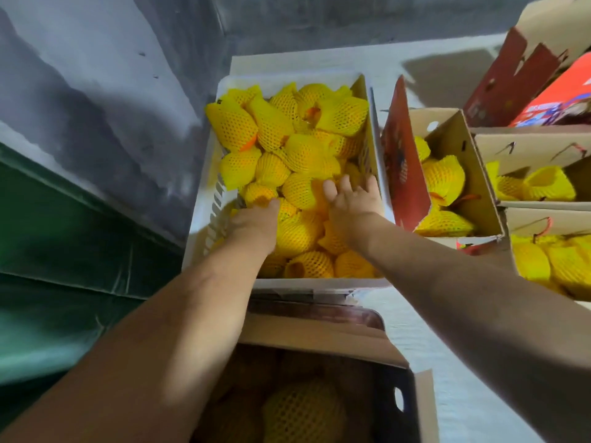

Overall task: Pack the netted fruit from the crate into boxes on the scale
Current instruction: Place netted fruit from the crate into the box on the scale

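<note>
A white plastic crate (204,215) in the middle holds several fruits in yellow foam netting (300,151). Both my hands reach into its near half. My left hand (256,222) lies on the fruit by the crate's left wall; its fingers are hidden among the nets. My right hand (350,199) hovers over the fruit near the right wall, fingers spread and relaxed, holding nothing. Right below me stands an open cardboard box (319,337) with a netted fruit (303,410) in its shadowed bottom. The scale is hidden.
To the right, several open cardboard boxes (479,174) with red flaps hold more netted fruit. A red printed box (553,103) lies at the far right. A grey wall and a green tarp (64,251) bound the left side.
</note>
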The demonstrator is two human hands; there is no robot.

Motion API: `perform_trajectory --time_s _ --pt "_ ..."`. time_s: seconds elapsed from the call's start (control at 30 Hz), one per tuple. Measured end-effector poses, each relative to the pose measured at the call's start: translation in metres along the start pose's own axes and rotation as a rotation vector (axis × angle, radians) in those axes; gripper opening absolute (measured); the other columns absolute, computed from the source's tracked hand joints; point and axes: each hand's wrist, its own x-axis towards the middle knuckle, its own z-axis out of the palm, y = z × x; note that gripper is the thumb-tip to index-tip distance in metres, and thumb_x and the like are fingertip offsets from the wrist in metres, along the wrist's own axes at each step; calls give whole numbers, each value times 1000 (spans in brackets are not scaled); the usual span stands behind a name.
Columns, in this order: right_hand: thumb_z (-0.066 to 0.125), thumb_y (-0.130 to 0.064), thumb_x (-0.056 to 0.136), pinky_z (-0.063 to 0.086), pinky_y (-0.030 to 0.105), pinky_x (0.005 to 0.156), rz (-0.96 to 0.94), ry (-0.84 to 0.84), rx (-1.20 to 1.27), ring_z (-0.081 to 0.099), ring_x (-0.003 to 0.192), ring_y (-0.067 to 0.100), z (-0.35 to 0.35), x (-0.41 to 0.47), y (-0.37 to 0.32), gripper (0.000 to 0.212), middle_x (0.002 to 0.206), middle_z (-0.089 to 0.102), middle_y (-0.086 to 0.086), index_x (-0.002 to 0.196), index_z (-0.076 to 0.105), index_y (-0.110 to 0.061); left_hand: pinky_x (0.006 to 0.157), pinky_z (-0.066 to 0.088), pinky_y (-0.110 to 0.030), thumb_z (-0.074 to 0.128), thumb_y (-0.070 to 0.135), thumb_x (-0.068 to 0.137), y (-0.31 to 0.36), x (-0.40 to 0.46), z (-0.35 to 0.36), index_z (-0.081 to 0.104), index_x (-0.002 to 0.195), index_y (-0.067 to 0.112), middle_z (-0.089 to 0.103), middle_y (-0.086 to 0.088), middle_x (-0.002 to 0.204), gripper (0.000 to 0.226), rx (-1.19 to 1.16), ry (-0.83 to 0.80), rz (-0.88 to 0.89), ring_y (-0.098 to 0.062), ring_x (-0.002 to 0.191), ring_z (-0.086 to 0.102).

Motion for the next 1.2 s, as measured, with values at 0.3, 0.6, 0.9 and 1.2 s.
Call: perform_trajectory --time_s 0.3,0.6,0.9,1.2 --pt "26 -16 105 28 53 116 24 105 19 32 139 44 -12 -8 2 42 147 29 18 145 35 -12 75 41 -40 70 54 88 -9 -2 3 40 144 20 54 -12 140 71 -243 164 -95 -41 126 56" --pt "65 -36 86 43 46 108 104 115 897 51 123 47 -56 7 18 54 132 43 16 136 49 -22 77 37 -40 67 60 85 -20 0 -12 44 145 25 55 -9 139 73 -465 364 -119 -40 123 58" --pt "79 -68 70 46 53 94 231 42 689 49 131 50 -50 80 -26 116 150 27 10 153 9 -28 96 45 -45 64 65 81 -6 -1 -11 50 141 30 52 -10 140 71 -449 304 -106 -39 129 53" --pt "47 -65 71 39 50 73 185 129 732 61 106 52 -47 64 -19 67 137 34 14 131 38 -37 87 54 -45 71 48 81 3 -60 -41 53 131 37 52 3 127 54 -753 468 131 -32 110 59"
